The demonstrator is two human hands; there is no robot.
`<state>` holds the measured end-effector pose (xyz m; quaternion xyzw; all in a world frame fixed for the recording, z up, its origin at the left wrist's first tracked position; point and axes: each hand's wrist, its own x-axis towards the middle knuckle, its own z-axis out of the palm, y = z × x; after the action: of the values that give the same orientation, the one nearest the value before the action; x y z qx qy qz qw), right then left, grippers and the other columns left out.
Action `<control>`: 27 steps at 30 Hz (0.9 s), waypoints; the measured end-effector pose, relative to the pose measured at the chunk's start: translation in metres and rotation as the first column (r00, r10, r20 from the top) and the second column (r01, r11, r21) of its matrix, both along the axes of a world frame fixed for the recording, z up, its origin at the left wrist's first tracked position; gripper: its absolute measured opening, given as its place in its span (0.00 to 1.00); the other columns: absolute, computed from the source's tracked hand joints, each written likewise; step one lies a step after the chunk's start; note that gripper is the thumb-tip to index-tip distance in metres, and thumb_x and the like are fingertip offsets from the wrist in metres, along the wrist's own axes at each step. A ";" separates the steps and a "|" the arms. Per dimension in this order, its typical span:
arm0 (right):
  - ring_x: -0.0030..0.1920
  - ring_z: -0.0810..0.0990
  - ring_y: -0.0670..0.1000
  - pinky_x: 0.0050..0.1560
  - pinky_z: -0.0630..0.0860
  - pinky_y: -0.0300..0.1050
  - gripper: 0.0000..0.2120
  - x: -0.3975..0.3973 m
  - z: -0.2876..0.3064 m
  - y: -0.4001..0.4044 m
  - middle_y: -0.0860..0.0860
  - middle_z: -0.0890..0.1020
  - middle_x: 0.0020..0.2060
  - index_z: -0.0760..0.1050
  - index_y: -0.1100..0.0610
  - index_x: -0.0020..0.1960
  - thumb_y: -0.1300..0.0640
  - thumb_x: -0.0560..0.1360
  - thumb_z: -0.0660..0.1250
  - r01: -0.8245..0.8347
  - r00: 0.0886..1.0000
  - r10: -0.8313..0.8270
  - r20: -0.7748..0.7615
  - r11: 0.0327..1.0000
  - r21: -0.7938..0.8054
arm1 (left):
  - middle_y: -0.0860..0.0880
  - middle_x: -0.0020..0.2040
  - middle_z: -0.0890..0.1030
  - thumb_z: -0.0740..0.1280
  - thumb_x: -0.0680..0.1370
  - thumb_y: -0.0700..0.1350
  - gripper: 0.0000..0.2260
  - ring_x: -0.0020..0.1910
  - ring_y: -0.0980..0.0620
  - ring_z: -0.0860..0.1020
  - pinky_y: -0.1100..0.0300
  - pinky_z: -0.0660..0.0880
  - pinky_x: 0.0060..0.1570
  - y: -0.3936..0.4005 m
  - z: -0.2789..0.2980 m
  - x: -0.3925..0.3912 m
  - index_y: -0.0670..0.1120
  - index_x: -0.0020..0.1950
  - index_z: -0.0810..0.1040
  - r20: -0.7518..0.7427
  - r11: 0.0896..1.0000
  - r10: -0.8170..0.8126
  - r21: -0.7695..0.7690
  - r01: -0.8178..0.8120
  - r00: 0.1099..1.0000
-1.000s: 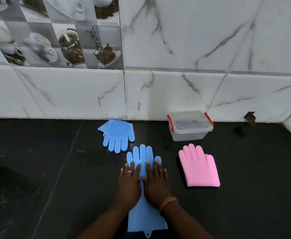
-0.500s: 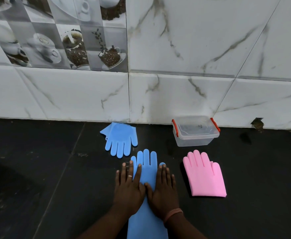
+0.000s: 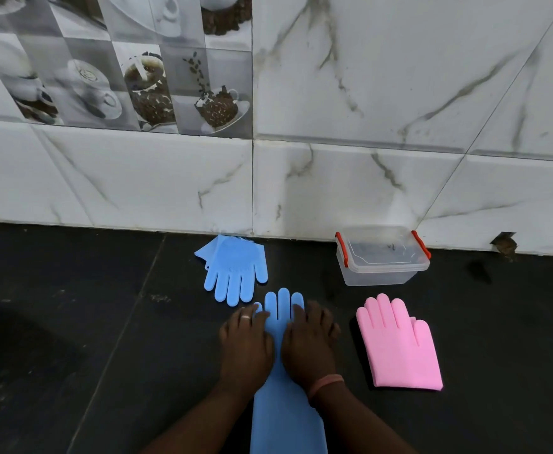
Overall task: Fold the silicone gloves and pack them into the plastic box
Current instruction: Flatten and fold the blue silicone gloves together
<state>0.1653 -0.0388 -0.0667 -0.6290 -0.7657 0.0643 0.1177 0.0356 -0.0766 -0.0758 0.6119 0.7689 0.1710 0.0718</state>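
- Pressing long blue glove [image 3: 280, 326] flat with left hand [image 3: 245, 345] and right hand [image 3: 307, 345], fingers [image 3: 301, 317] straight, holding nothing.
- Lying nearby: folded blue glove [image 3: 235, 273], pink glove [image 3: 396, 342], lidded box [image 3: 383, 257].

- Bare forearms, no sleeves in view.
- Left hand [image 3: 246, 347]: a thin silver-coloured ring [image 3: 245, 317] on one of the fingers.
- Right hand [image 3: 307, 345]: a narrow pinkish-orange band [image 3: 325, 383] round the wrist.
- Short, unpainted nails.
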 end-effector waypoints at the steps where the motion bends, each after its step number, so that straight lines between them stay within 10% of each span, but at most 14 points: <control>1: 0.69 0.68 0.59 0.69 0.66 0.58 0.23 -0.014 0.005 0.006 0.56 0.70 0.69 0.70 0.51 0.70 0.46 0.78 0.53 -0.090 0.996 0.090 0.003 0.996 0.026 | 0.50 0.69 0.77 0.63 0.76 0.46 0.18 0.70 0.46 0.74 0.47 0.72 0.66 0.008 0.007 -0.006 0.53 0.66 0.78 0.063 0.997 0.065 0.026 -0.066 0.996; 4: 0.65 0.72 0.57 0.68 0.68 0.53 0.15 -0.057 0.019 0.027 0.54 0.74 0.63 0.75 0.50 0.60 0.49 0.80 0.55 -0.324 0.941 0.326 -0.091 0.945 0.031 | 0.47 0.65 0.79 0.65 0.77 0.39 0.17 0.65 0.43 0.76 0.47 0.73 0.63 0.034 0.022 -0.028 0.49 0.64 0.80 0.367 0.934 0.324 0.023 -0.356 0.872; 9: 0.74 0.65 0.59 0.76 0.63 0.54 0.19 -0.100 0.014 0.059 0.57 0.67 0.75 0.73 0.52 0.71 0.53 0.81 0.62 -0.496 0.868 0.483 -0.119 0.824 -0.273 | 0.41 0.70 0.74 0.63 0.78 0.37 0.27 0.62 0.42 0.77 0.52 0.75 0.59 0.064 0.037 -0.069 0.46 0.78 0.66 0.793 0.806 0.496 -0.270 -0.527 0.353; 15: 0.45 0.80 0.51 0.45 0.74 0.44 0.06 -0.119 0.021 0.084 0.52 0.82 0.43 0.75 0.54 0.47 0.62 0.77 0.61 -0.258 0.908 0.202 -0.368 0.960 -0.109 | 0.34 0.49 0.85 0.65 0.74 0.38 0.14 0.42 0.44 0.83 0.53 0.79 0.41 0.073 0.046 -0.078 0.38 0.58 0.82 0.902 0.836 0.427 -0.418 -0.356 -0.056; 18: 0.36 0.75 0.44 0.39 0.71 0.38 0.11 -0.119 0.055 0.100 0.47 0.77 0.34 0.70 0.52 0.37 0.67 0.70 0.63 -0.025 0.634 -0.082 -0.769 0.992 -0.126 | 0.46 0.44 0.81 0.61 0.81 0.45 0.12 0.38 0.51 0.77 0.57 0.73 0.37 0.073 0.042 -0.079 0.43 0.59 0.81 0.864 0.731 0.334 -0.490 -0.474 -0.377; 21: 0.32 0.69 0.44 0.37 0.69 0.38 0.13 -0.107 0.104 0.110 0.47 0.73 0.32 0.69 0.52 0.36 0.70 0.70 0.62 -0.157 0.397 -0.062 -0.916 0.978 -0.134 | 0.37 0.58 0.79 0.64 0.79 0.60 0.24 0.55 0.39 0.80 0.43 0.77 0.52 0.068 0.047 -0.080 0.39 0.59 0.76 0.651 0.789 0.201 -0.551 -0.273 -0.732; 27: 0.38 0.70 0.56 0.40 0.68 0.51 0.09 -0.060 0.193 0.098 0.60 0.74 0.38 0.71 0.56 0.39 0.69 0.70 0.62 -0.558 0.132 -0.008 -0.991 0.826 -0.081 | 0.34 0.62 0.82 0.74 0.71 0.63 0.34 0.61 0.35 0.82 0.38 0.79 0.57 0.061 0.079 -0.065 0.41 0.67 0.78 0.664 0.911 0.110 -0.365 -0.192 -0.739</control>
<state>0.1049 0.0588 0.1260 -0.2908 -0.5816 0.6373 0.4135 -0.0297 -0.0160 0.0027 -0.0946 0.3363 0.6500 0.6749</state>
